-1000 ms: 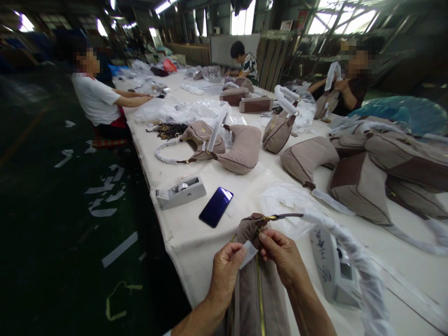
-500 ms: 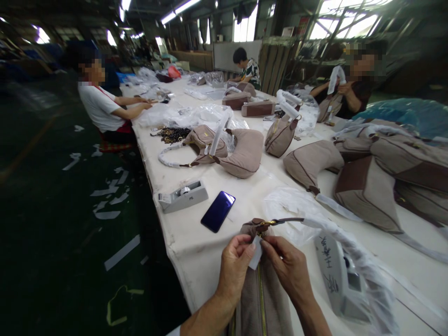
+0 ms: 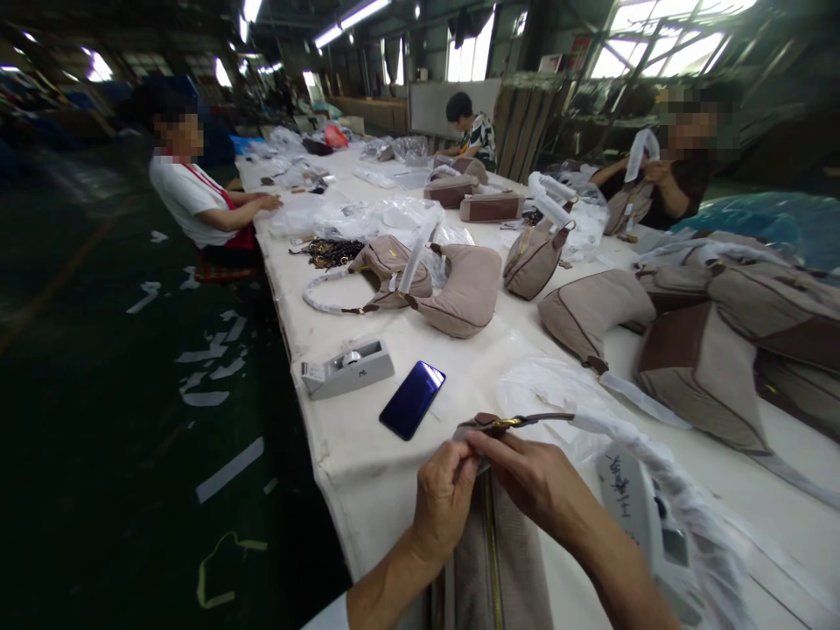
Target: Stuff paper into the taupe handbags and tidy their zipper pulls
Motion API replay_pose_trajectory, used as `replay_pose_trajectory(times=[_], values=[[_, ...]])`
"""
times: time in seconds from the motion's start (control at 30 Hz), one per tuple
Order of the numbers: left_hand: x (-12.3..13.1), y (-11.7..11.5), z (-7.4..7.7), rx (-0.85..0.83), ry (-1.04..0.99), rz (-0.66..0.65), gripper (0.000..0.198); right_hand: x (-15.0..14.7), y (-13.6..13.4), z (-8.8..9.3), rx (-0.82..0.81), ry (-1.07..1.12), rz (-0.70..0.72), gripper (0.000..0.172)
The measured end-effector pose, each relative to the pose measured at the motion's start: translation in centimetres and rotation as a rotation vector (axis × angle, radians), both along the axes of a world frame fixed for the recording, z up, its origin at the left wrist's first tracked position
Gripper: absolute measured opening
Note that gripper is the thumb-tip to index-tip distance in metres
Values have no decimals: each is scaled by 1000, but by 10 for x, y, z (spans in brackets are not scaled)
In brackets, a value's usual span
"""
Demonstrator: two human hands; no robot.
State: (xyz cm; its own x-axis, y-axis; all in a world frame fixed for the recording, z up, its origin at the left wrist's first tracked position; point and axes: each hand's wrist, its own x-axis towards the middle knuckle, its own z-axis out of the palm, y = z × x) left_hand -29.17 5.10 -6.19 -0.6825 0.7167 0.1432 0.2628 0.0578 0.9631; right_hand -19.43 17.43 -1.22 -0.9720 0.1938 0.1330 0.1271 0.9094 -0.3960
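Note:
A taupe handbag (image 3: 521, 560) with a gold zipper lies in front of me, its zip end pointing away. At that end, below the brown strap tab, my left hand (image 3: 444, 490) pinches a small white slip, now mostly covered by fingers. My right hand (image 3: 535, 477) is closed at the same spot, its fingertips meeting the left ones over the slip. The bag's handle (image 3: 656, 459), wrapped in white film, arcs off to the right from a gold ring.
A grey tape dispenser (image 3: 347, 369) and a dark phone (image 3: 413, 400) lie ahead on the white table (image 3: 354, 472). Another dispenser (image 3: 620, 494) stands right, partly behind the handle. More handbags (image 3: 702, 376) are heaped on the right. Three co-workers sit around the table.
My right hand has rolled over the slip, its fingers now reaching left across the zip end. The slip, plainly visible before, is mostly covered. The view has shifted slightly.

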Motion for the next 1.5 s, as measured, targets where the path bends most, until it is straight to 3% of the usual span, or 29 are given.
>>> replay_pose_trajectory(times=[0.07,0.27,0.37,0.5,0.57,0.67,0.8,1.0,1.13,1.33,1.5], values=[[-3,0,-1,13,22,-19,15,-8,6,11,13,-127,9,28],[-5,0,-7,8,-347,-69,18,-17,7,14,-8,-206,-11,20],[-7,0,-4,2,-303,-49,17,-16,6,15,-87,-193,17,22],[-7,0,3,34,27,-72,20,-22,11,24,-88,-220,42,23],[-6,-1,4,23,82,-69,19,-26,14,28,-80,-257,42,18],[-6,-3,-4,14,-129,-50,10,-29,16,27,-79,-262,10,15],[-8,-4,-14,22,-388,-98,19,-22,14,15,-131,-192,-24,14],[-6,-3,-10,25,-282,-72,14,-16,15,14,-227,-171,-12,14],[-5,-4,-8,16,-140,-35,14,-20,15,23,-120,-174,0,16],[-5,-2,-6,18,-413,-43,17,-14,14,16,-27,-131,1,20],[-4,0,-10,16,-336,-22,11,-14,10,16,-13,-121,-24,12]])
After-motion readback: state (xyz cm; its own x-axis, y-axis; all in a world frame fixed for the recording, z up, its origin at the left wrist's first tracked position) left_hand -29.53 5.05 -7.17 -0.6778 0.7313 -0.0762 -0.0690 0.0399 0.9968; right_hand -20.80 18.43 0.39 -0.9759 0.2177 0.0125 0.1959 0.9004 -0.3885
